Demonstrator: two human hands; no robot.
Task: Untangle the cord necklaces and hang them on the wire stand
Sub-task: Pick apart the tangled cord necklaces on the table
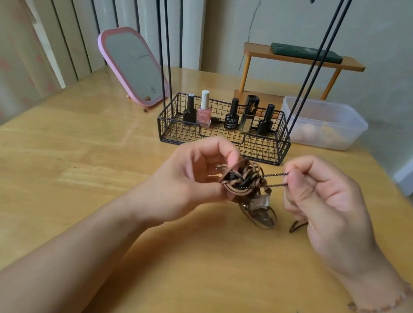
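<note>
Both hands work above the tabletop. Left hand grips the knotted cord necklaces, a brown-and-black tangle with loops hanging to the wood. Right hand pinches two braided strands drawn taut, running left to right from the knot. Wire stand sits just behind, uprights rising out of view.

Looks like somebody's bedroom vanity corner at home: wooden bench, a pink stand-up mirror, nail polish bottles lined up in a wire basket, a plastic tub, curtains and a painted wall behind.
</note>
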